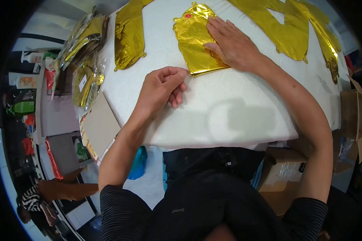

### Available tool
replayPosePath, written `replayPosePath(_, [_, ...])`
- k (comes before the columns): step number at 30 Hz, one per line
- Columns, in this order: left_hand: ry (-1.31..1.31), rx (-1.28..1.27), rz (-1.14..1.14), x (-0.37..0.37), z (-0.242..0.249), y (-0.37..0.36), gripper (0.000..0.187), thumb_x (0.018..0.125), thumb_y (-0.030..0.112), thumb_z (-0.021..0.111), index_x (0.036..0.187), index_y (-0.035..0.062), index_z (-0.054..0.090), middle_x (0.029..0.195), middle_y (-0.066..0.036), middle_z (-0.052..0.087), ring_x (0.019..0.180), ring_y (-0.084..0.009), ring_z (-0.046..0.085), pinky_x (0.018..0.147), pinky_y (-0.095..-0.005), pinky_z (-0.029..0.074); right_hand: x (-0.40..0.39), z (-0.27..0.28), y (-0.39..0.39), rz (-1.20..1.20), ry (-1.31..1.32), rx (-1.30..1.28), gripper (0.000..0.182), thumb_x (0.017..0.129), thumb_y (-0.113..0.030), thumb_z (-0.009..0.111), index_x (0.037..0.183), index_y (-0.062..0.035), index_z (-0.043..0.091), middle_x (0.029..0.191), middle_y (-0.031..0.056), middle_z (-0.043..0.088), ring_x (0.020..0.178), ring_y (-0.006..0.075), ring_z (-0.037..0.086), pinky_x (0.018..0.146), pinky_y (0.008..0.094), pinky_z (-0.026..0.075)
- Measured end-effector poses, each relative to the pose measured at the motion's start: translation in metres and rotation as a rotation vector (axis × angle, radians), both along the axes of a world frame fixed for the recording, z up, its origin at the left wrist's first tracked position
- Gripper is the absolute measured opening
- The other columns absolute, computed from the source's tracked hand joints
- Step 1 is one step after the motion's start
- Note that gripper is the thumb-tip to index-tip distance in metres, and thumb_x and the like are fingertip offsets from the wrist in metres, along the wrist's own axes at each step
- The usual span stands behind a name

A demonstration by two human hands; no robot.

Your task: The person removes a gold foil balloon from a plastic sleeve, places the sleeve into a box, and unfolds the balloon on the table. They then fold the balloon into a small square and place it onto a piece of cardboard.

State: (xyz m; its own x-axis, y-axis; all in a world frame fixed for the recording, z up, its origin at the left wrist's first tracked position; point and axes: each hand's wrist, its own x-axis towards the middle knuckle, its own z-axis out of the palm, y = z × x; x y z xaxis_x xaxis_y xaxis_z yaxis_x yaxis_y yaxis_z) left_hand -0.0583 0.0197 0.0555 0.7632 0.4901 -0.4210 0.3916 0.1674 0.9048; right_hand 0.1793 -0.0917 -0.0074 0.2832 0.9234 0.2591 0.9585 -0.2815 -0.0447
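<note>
A flat, folded gold foil balloon [193, 38] lies on the white padded table, with small tabs along its edge and a red spot near its top. Across its right side rests my right hand [234, 46], palm down with the fingers stretched out. My left hand [165, 86] is closed at the balloon's near left corner, thumb and forefinger pressed together and the other fingers curled. Whether the corner is between those fingertips cannot be made out. Another flat gold foil balloon [129, 38] lies to the left, and a larger gold foil piece [287, 32] spreads at the far right.
Clear bags of gold foil [84, 82] are piled at the table's left edge, beside a cardboard piece [98, 124]. Cardboard boxes [283, 170] stand below on the right. A blue bag [138, 162] is under the table. Another person [40, 197] appears at lower left.
</note>
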Motion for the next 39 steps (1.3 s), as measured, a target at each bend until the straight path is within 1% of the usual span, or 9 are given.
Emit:
replayPosePath(7, [-0.013, -0.060, 0.023, 0.008, 0.001, -0.003, 0.024, 0.104, 0.020, 0.064, 0.110, -0.0030, 0.067, 0.079, -0.005, 0.068, 0.051, -0.0091, 0.059, 0.044, -0.0211, 0.047, -0.001, 0.003, 0.000, 0.008, 0.040, 0.015, 0.070, 0.110, -0.050, 0.038, 0.158, 0.0010, 0.035, 0.167, 0.0149, 0.033, 0.157, 0.0274, 0.026, 0.131, 0.0418, 0.019])
replayPosePath(9, [-0.084, -0.223, 0.048, 0.007, 0.000, -0.001, 0.023, 0.105, 0.020, 0.062, 0.111, -0.0020, 0.065, 0.080, -0.006, 0.068, 0.051, -0.0096, 0.060, 0.044, -0.0211, 0.047, -0.003, 0.002, 0.000, -0.001, 0.019, 0.016, 0.070, 0.110, -0.050, 0.038, 0.157, 0.0011, 0.036, 0.166, 0.0147, 0.035, 0.156, 0.0271, 0.027, 0.131, 0.0417, 0.019])
replayPosePath(12, [-0.158, -0.099, 0.211, 0.009, 0.007, -0.006, 0.023, 0.105, 0.021, 0.062, 0.111, -0.0009, 0.063, 0.080, -0.006, 0.068, 0.051, -0.0098, 0.060, 0.044, -0.0211, 0.047, -0.002, 0.002, 0.001, 0.001, 0.033, 0.020, 0.070, 0.110, -0.051, 0.038, 0.157, 0.0009, 0.037, 0.166, 0.0148, 0.035, 0.156, 0.0269, 0.027, 0.131, 0.0416, 0.019])
replayPosePath(16, [-0.088, -0.109, 0.106, 0.007, 0.010, -0.003, 0.024, 0.104, 0.023, 0.063, 0.112, -0.0001, 0.061, 0.082, -0.006, 0.069, 0.050, -0.0098, 0.060, 0.043, -0.0212, 0.047, -0.002, 0.002, 0.001, -0.011, 0.024, 0.003, 0.071, 0.109, -0.052, 0.038, 0.157, 0.0005, 0.037, 0.166, 0.0143, 0.035, 0.156, 0.0262, 0.027, 0.131, 0.0414, 0.019])
replayPosePath(18, [-0.006, -0.134, 0.083, 0.008, 0.011, -0.008, 0.027, 0.107, 0.019, 0.058, 0.121, -0.0030, 0.061, 0.081, -0.005, 0.067, 0.050, -0.0095, 0.057, 0.043, -0.0208, 0.044, -0.001, 0.000, 0.001, -0.008, 0.022, 0.022, 0.072, 0.109, -0.053, 0.038, 0.157, 0.0006, 0.037, 0.166, 0.0146, 0.036, 0.156, 0.0264, 0.027, 0.131, 0.0414, 0.019])
replayPosePath(25, [-0.036, -0.219, 0.074, 0.007, 0.000, -0.008, 0.026, 0.106, 0.018, 0.059, 0.119, -0.0040, 0.064, 0.081, -0.006, 0.069, 0.050, -0.0088, 0.059, 0.043, -0.0198, 0.046, -0.002, 0.002, 0.000, -0.003, 0.001, 0.023, 0.072, 0.109, -0.054, 0.037, 0.157, 0.0002, 0.038, 0.165, 0.0148, 0.037, 0.156, 0.0261, 0.028, 0.131, 0.0413, 0.020])
replayPosePath(28, [0.019, -0.178, 0.051, 0.013, 0.006, -0.012, 0.025, 0.104, 0.018, 0.063, 0.115, -0.0041, 0.065, 0.079, -0.005, 0.071, 0.050, -0.0085, 0.060, 0.043, -0.0195, 0.046, -0.002, 0.002, 0.000, -0.010, 0.001, 0.008, 0.072, 0.109, -0.054, 0.037, 0.157, 0.0001, 0.038, 0.165, 0.0143, 0.037, 0.156, 0.0256, 0.028, 0.131, 0.0410, 0.019])
replayPosePath(30, [0.102, -0.007, -0.006, 0.018, 0.009, -0.016, 0.022, 0.100, 0.020, 0.068, 0.098, -0.0019, 0.069, 0.077, -0.007, 0.073, 0.049, -0.0090, 0.061, 0.042, -0.0222, 0.047, -0.003, 0.001, 0.001, -0.017, 0.020, 0.019, 0.072, 0.109, -0.053, 0.037, 0.157, 0.0001, 0.037, 0.166, 0.0138, 0.036, 0.156, 0.0250, 0.028, 0.131, 0.0405, 0.019])
replayPosePath(39, [0.198, 0.327, -0.091, 0.022, 0.002, -0.011, 0.024, 0.097, 0.020, 0.070, 0.088, -0.0020, 0.071, 0.067, -0.004, 0.067, 0.045, -0.0069, 0.053, 0.041, -0.0235, 0.040, -0.005, 0.002, 0.001, -0.036, 0.022, -0.010, 0.070, 0.110, -0.052, 0.037, 0.159, -0.0013, 0.035, 0.167, 0.0129, 0.034, 0.157, 0.0239, 0.026, 0.131, 0.0400, 0.018])
